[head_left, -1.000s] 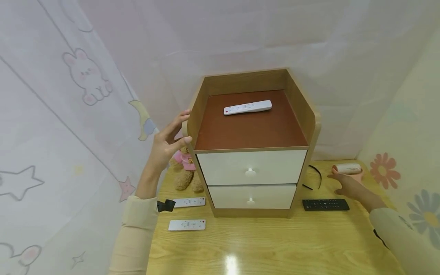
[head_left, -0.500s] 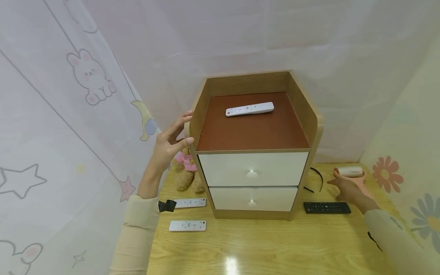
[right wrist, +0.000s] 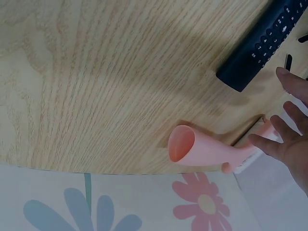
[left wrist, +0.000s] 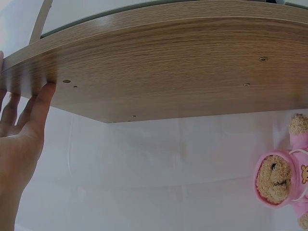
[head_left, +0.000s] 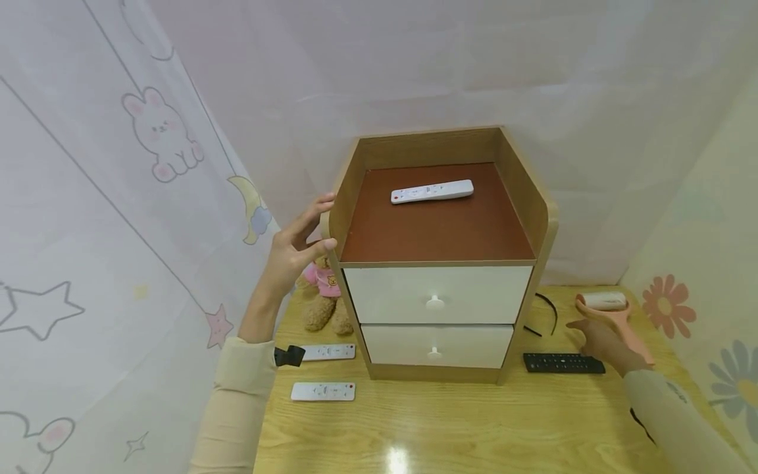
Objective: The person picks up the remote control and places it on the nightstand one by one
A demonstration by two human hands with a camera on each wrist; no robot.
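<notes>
My left hand [head_left: 288,257] rests with extended fingers on the outer left side of a small wooden cabinet [head_left: 438,262], thumb at its front edge. The left wrist view shows the fingertips against the wooden side panel [left wrist: 168,62]. My right hand [head_left: 606,345] is over the table at the right, fingers spread and holding nothing. It is between a black remote control [head_left: 564,363] and a pink-handled lint roller [head_left: 612,313]. In the right wrist view the roller's hollow handle [right wrist: 207,147] points away from the fingers [right wrist: 269,147].
A white remote [head_left: 432,191] lies on the cabinet's brown top. Two more white remotes, one nearer [head_left: 323,392] and one farther [head_left: 328,352], lie left of the cabinet. A teddy bear [head_left: 326,283] in pink sits behind them. A thin black curved band [head_left: 551,313] lies right of the cabinet.
My right hand has drawn back toward me and slightly left, so more of the lint roller and its handle shows. The left hand stays at the cabinet; the head view has shifted slightly.
</notes>
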